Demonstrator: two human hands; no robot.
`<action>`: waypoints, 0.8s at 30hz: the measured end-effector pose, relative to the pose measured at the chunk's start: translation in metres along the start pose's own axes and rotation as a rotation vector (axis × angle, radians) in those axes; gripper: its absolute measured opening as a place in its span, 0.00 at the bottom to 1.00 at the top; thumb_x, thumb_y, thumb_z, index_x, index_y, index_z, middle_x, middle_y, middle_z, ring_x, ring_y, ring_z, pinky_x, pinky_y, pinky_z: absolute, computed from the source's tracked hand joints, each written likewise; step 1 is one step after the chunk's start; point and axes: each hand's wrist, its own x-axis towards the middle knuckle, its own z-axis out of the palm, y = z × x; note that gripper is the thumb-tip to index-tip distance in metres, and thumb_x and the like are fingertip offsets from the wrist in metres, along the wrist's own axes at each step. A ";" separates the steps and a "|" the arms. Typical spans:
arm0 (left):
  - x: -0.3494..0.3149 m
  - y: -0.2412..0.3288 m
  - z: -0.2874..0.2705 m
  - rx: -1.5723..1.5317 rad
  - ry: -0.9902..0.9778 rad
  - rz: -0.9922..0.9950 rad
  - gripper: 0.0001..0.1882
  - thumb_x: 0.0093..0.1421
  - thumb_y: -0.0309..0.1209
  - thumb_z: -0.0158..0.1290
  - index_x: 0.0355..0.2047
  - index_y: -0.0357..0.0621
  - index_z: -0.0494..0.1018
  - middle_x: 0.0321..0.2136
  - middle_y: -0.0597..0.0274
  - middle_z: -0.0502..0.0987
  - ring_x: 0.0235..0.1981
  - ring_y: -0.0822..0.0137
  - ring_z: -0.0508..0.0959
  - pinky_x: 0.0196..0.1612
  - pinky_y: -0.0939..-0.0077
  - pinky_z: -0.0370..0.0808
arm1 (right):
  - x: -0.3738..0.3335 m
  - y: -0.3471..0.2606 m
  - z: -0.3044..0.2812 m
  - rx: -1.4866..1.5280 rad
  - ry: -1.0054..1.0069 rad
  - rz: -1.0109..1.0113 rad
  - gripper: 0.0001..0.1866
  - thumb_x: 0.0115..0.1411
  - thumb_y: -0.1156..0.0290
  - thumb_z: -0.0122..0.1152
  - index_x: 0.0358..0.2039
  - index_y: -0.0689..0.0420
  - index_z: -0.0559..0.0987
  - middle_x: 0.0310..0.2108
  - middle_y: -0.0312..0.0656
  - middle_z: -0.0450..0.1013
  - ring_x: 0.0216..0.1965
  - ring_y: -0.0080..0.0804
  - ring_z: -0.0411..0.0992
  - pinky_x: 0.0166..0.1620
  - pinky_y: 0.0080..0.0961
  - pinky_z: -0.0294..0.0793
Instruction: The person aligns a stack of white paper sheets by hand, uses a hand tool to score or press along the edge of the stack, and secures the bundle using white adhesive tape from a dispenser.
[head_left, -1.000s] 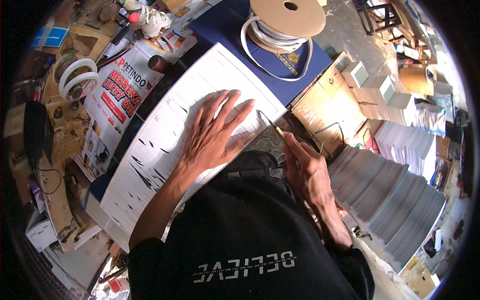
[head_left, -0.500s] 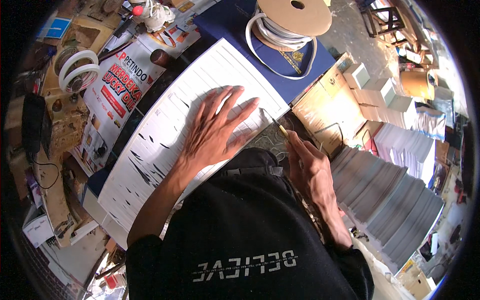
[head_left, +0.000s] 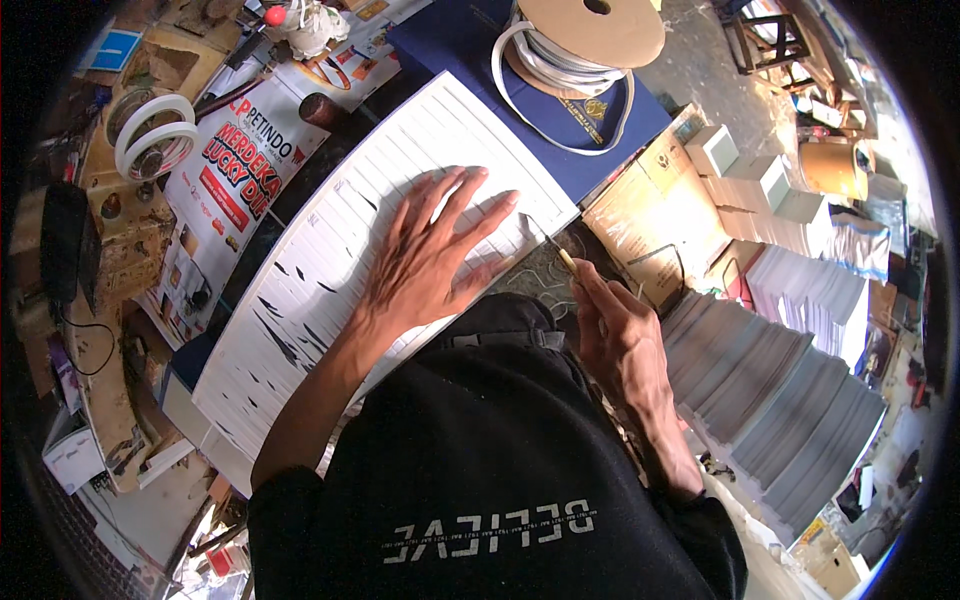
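A long white lined sheet (head_left: 420,140) with black streaks lies aslant before me, over the dark work surface. My left hand (head_left: 425,245) rests on it, fingers spread, thumb by the edge nearest my body. My right hand (head_left: 618,325) is closed round the pale yellowish handle of a slim awl-like tool (head_left: 562,256). The tool's thin, dark, slightly bent metal end reaches over the near right corner of the sheet, with its tip on or just above the paper. Whether the tip pierces the paper I cannot tell.
A cardboard spool (head_left: 600,30) of white tape sits on a blue cover (head_left: 560,165) at the far side. White tape rolls (head_left: 158,140) and a printed poster (head_left: 235,170) lie left. Stacked grey sheets (head_left: 770,400) and a cardboard box (head_left: 655,210) stand right.
Both hands hold nearly the same places. The tool's tip stays by the sheet's right corner; the whole view has shifted very slightly.
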 end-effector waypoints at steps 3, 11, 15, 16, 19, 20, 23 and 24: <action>0.001 0.000 0.000 -0.005 -0.016 -0.005 0.38 0.68 0.50 0.54 0.77 0.66 0.57 0.76 0.53 0.53 0.76 0.49 0.53 0.76 0.39 0.51 | -0.001 0.003 0.002 0.001 0.009 -0.015 0.23 0.66 0.76 0.63 0.62 0.55 0.76 0.30 0.50 0.76 0.26 0.53 0.77 0.27 0.45 0.76; 0.000 0.000 -0.001 0.004 -0.057 -0.031 0.37 0.72 0.58 0.46 0.77 0.67 0.56 0.77 0.54 0.52 0.77 0.49 0.51 0.77 0.39 0.49 | -0.002 -0.015 -0.015 -0.143 -0.073 0.000 0.25 0.65 0.79 0.60 0.63 0.55 0.73 0.32 0.51 0.76 0.26 0.55 0.78 0.27 0.47 0.76; 0.000 0.000 -0.001 -0.019 -0.032 -0.033 0.36 0.73 0.59 0.44 0.77 0.67 0.57 0.76 0.53 0.52 0.77 0.49 0.51 0.76 0.38 0.48 | 0.000 -0.020 -0.023 -0.215 -0.162 0.046 0.23 0.66 0.77 0.58 0.62 0.56 0.72 0.33 0.52 0.75 0.28 0.57 0.78 0.29 0.49 0.77; 0.000 0.000 -0.002 -0.020 -0.041 -0.031 0.36 0.73 0.59 0.43 0.77 0.67 0.57 0.76 0.53 0.53 0.77 0.49 0.51 0.76 0.38 0.48 | 0.000 -0.020 -0.025 -0.211 -0.183 0.050 0.22 0.67 0.76 0.57 0.62 0.57 0.72 0.33 0.53 0.76 0.28 0.58 0.79 0.29 0.49 0.78; 0.002 0.001 -0.003 -0.020 -0.050 -0.029 0.36 0.73 0.59 0.43 0.77 0.66 0.57 0.76 0.53 0.53 0.77 0.49 0.51 0.76 0.39 0.49 | -0.002 -0.020 -0.029 -0.240 -0.224 0.069 0.21 0.67 0.76 0.57 0.61 0.59 0.72 0.34 0.54 0.76 0.30 0.58 0.79 0.31 0.50 0.79; 0.002 0.002 -0.003 -0.016 -0.052 -0.031 0.36 0.73 0.59 0.43 0.77 0.65 0.57 0.76 0.53 0.53 0.77 0.49 0.52 0.76 0.39 0.49 | 0.000 -0.021 -0.029 -0.242 -0.225 0.072 0.21 0.67 0.76 0.57 0.61 0.59 0.72 0.34 0.54 0.76 0.30 0.58 0.79 0.31 0.50 0.79; 0.001 0.002 -0.003 0.010 -0.035 -0.037 0.36 0.72 0.58 0.45 0.77 0.65 0.57 0.76 0.53 0.53 0.76 0.49 0.52 0.76 0.40 0.50 | 0.007 -0.023 -0.025 -0.289 -0.253 0.092 0.22 0.67 0.76 0.56 0.61 0.60 0.72 0.35 0.55 0.77 0.31 0.58 0.80 0.32 0.50 0.80; 0.001 0.002 -0.003 0.011 -0.037 -0.033 0.36 0.72 0.58 0.45 0.77 0.65 0.57 0.76 0.53 0.53 0.76 0.49 0.52 0.76 0.40 0.50 | 0.008 -0.023 -0.026 -0.274 -0.252 0.086 0.22 0.66 0.77 0.56 0.61 0.60 0.72 0.35 0.56 0.77 0.32 0.58 0.80 0.32 0.50 0.80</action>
